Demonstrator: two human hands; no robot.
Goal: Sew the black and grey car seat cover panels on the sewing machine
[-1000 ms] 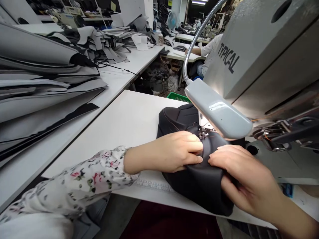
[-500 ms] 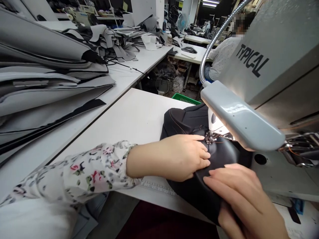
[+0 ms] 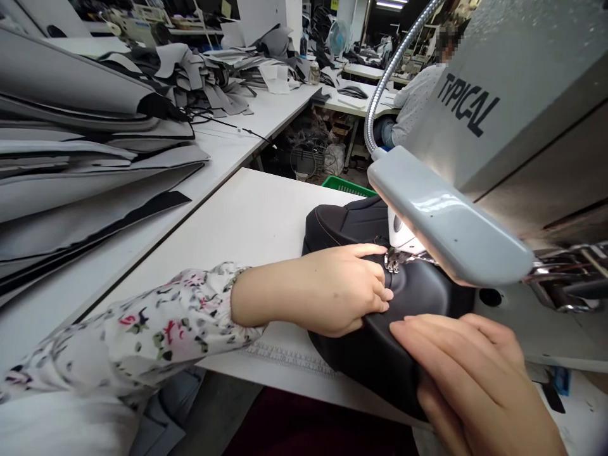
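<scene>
A black leather-like cover (image 3: 370, 364) with orange stitching lies bunched on the white sewing table, partly under the presser foot (image 3: 392, 261) of a sewing machine (image 3: 532, 88). My left hand (image 3: 339, 288) rests flat on the cover, index finger stretched out close beside the presser foot, the other fingers slightly bent. At the cover's near right edge is my right hand (image 3: 475, 373). Its fingers lie together on top and the thumb is lower at the side, gripping the material. The needle's tip is too small to make out.
A grey lamp (image 3: 446, 212) on a bendable metal neck hangs over the stitching spot. Stacked grey panels (image 3: 95, 183) stand at the left, with loose fabric pieces (image 3: 213, 76) behind. A green basket (image 3: 349, 186) sits beyond the table (image 3: 228, 221). Another person (image 3: 420, 95) sits farther back.
The view has shifted slightly, so most things sit a little farther left. Both hands stay on the cover, and my right hand's fingers lie closer together. An orange thread near the presser foot is less visible.
</scene>
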